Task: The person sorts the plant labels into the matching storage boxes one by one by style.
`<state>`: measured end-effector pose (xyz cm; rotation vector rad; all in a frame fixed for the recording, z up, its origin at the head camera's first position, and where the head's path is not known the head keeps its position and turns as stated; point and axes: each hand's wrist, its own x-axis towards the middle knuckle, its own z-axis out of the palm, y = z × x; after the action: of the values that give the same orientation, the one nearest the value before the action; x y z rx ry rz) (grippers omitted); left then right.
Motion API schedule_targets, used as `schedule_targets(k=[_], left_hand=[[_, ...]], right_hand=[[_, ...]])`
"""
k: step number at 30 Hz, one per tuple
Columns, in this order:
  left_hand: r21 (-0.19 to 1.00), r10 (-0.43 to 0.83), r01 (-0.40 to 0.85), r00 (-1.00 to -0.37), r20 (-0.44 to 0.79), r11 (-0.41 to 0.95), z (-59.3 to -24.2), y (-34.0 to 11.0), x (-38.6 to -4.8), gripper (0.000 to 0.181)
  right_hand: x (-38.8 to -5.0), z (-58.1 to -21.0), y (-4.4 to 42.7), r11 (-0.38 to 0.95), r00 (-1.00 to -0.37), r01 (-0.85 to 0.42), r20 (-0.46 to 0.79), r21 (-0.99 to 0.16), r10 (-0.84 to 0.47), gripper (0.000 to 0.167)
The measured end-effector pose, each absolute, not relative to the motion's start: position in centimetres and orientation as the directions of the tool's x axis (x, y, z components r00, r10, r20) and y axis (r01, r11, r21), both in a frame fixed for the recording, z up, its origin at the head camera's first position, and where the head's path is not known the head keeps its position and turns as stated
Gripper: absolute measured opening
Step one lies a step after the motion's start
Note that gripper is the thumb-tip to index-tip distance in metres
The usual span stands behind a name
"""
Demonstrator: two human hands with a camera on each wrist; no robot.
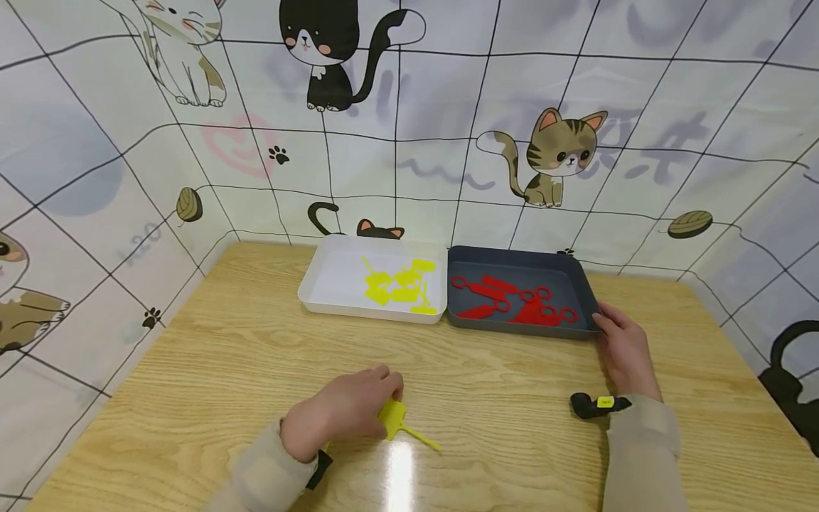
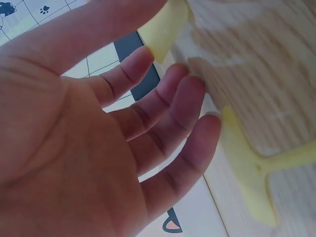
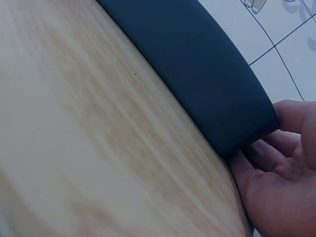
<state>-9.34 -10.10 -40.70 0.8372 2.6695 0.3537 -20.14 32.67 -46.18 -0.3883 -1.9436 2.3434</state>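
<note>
Over the front middle of the table my left hand [image 1: 352,409] pinches a flat yellow tag with a thin tail [image 1: 393,418]. In the left wrist view, yellow plastic [image 2: 165,32] shows at the thumb and index finger, and a yellow piece with a stem [image 2: 247,168] lies past the other fingertips. I cannot tell whether these are one tag or two. My right hand [image 1: 627,348] grips the near right corner of a dark grey tray [image 1: 512,328], thumb at its rim. Several red tags with ring ends [image 1: 489,290] lie inside that tray.
A white tray [image 1: 333,291] holding several yellow tags [image 1: 404,294] stands against the grey tray's left side. Both rest near the back of the wooden table [image 1: 243,341]. Cat-patterned cloth [image 1: 435,163] rises behind and at both sides.
</note>
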Motion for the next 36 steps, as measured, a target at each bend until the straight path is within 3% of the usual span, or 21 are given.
schedule_targets(k=[25,36], left_hand=[[0.41,0.602,0.486,-0.766,-0.226,0.772,-40.58,-10.01,-9.38,0.025],[0.413,0.619,0.526,-0.776,-0.125,0.743,-40.61,-9.91,-9.6,0.024]], right_hand=[[-20.2,-46.17,32.65,-0.218,-0.965,0.097,-0.145,-0.971,0.218,0.059],[-20.21,-46.19,32.63,-0.207,-0.965,0.101,-0.146,-0.973,0.218,0.059]])
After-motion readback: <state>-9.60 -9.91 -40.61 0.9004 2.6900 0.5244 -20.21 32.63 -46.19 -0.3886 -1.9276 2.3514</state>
